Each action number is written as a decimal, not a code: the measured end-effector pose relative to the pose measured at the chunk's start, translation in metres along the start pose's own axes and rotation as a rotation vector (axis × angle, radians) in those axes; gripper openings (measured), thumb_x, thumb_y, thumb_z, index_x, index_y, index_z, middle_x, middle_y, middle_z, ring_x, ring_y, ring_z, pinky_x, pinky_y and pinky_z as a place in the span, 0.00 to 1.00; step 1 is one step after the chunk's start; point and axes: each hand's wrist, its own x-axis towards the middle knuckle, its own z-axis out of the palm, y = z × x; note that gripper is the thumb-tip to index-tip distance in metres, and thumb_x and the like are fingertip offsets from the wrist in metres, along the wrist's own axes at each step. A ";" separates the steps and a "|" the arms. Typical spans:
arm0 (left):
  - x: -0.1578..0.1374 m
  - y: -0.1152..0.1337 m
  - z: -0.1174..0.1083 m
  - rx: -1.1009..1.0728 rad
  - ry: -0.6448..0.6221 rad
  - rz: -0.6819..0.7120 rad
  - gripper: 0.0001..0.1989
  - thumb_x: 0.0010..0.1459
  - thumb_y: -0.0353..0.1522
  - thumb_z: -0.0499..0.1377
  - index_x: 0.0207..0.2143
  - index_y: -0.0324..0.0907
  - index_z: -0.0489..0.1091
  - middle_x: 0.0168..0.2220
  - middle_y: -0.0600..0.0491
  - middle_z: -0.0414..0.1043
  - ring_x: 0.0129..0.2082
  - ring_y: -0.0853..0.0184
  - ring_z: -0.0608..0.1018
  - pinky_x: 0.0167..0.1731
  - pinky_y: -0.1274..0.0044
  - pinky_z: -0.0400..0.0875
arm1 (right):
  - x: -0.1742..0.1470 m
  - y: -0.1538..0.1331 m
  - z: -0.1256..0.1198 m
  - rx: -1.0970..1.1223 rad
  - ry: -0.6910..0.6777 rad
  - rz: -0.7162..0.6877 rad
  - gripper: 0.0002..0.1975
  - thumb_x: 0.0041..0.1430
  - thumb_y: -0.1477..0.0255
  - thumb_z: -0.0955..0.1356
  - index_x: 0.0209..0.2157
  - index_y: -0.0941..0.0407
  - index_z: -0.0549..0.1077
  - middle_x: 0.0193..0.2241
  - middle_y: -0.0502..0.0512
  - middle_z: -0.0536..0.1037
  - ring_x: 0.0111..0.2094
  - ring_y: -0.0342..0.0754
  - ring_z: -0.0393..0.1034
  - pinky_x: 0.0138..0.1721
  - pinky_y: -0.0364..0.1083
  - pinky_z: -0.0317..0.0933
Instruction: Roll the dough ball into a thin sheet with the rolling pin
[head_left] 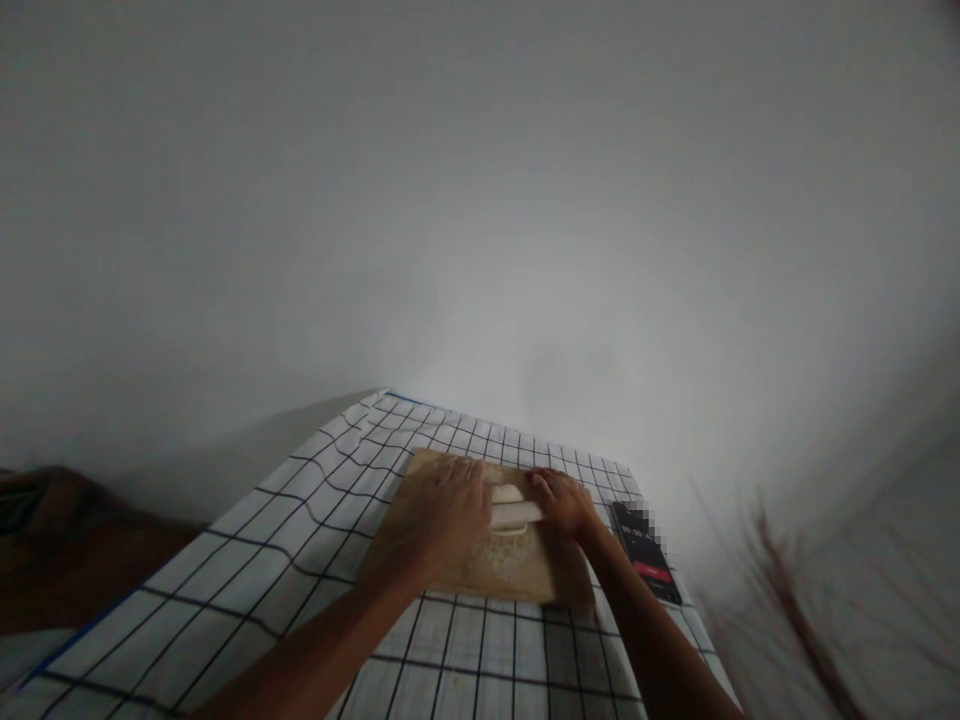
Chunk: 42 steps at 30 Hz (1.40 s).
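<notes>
A pale rolling pin (514, 514) lies across a flat piece of dough (507, 493), whose edges show behind and in front of it. My left hand (459, 505) covers the pin's left end, and my right hand (561, 500) is over its right end. Both hands are closed on the pin with fingers pointing away from me; the ends themselves are hidden under them. Beneath the dough is a wooden board (480, 575) with whitish, flour-like smears near its middle.
The board rests on a table with a white, black-checked cloth (315, 510). A dark flat item with a red stripe (646, 555) lies at the table's right edge. A plain wall (480, 250) rises behind. Blurred thin twigs (787, 590) stand at the right; brown furniture (90, 560) is at the left.
</notes>
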 end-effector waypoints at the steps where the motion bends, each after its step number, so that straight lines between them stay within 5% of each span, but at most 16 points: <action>1: 0.000 0.003 -0.001 0.000 0.007 0.000 0.19 0.65 0.30 0.50 0.55 0.34 0.67 0.56 0.36 0.69 0.58 0.50 0.69 0.57 0.56 0.60 | -0.007 -0.001 0.001 0.003 0.004 0.006 0.22 0.72 0.67 0.53 0.52 0.54 0.74 0.54 0.55 0.76 0.57 0.49 0.68 0.58 0.48 0.61; 11: -0.018 0.006 -0.007 -0.072 0.007 0.074 0.19 0.64 0.29 0.48 0.55 0.37 0.67 0.56 0.41 0.71 0.57 0.54 0.71 0.56 0.62 0.65 | -0.082 -0.030 -0.007 0.048 0.110 0.014 0.22 0.72 0.67 0.54 0.56 0.54 0.72 0.58 0.54 0.73 0.64 0.51 0.59 0.64 0.54 0.56; 16: -0.012 0.001 -0.003 -0.045 -0.017 0.102 0.16 0.64 0.28 0.48 0.51 0.36 0.70 0.54 0.39 0.71 0.57 0.53 0.71 0.57 0.59 0.63 | -0.045 -0.023 -0.010 -0.049 0.028 0.056 0.22 0.72 0.67 0.53 0.50 0.54 0.75 0.55 0.56 0.75 0.60 0.52 0.65 0.61 0.52 0.58; 22: 0.007 -0.008 0.007 -0.008 -0.011 -0.042 0.14 0.63 0.31 0.52 0.49 0.37 0.70 0.51 0.37 0.73 0.56 0.49 0.71 0.56 0.54 0.60 | 0.007 -0.009 -0.010 -0.070 -0.052 0.118 0.21 0.72 0.62 0.54 0.43 0.51 0.76 0.39 0.55 0.82 0.40 0.49 0.77 0.41 0.45 0.67; 29: -0.001 0.007 0.001 -0.001 0.009 -0.045 0.19 0.64 0.32 0.50 0.55 0.35 0.67 0.57 0.38 0.69 0.59 0.49 0.69 0.59 0.52 0.56 | -0.032 -0.014 -0.005 -0.040 -0.020 0.075 0.21 0.71 0.70 0.54 0.52 0.54 0.74 0.57 0.56 0.73 0.61 0.50 0.62 0.60 0.51 0.59; 36: -0.021 0.007 -0.005 -0.075 -0.023 0.021 0.20 0.63 0.30 0.50 0.56 0.35 0.67 0.58 0.40 0.69 0.60 0.54 0.69 0.60 0.61 0.61 | -0.092 -0.038 -0.006 0.015 0.123 0.083 0.21 0.72 0.65 0.55 0.54 0.53 0.74 0.58 0.54 0.72 0.64 0.52 0.60 0.63 0.54 0.57; 42: -0.008 0.005 -0.007 -0.032 -0.029 0.038 0.19 0.64 0.31 0.50 0.55 0.35 0.67 0.56 0.39 0.71 0.58 0.53 0.70 0.59 0.60 0.61 | -0.063 -0.033 -0.012 0.001 0.070 0.089 0.21 0.72 0.67 0.55 0.52 0.54 0.75 0.56 0.56 0.75 0.61 0.52 0.63 0.62 0.54 0.57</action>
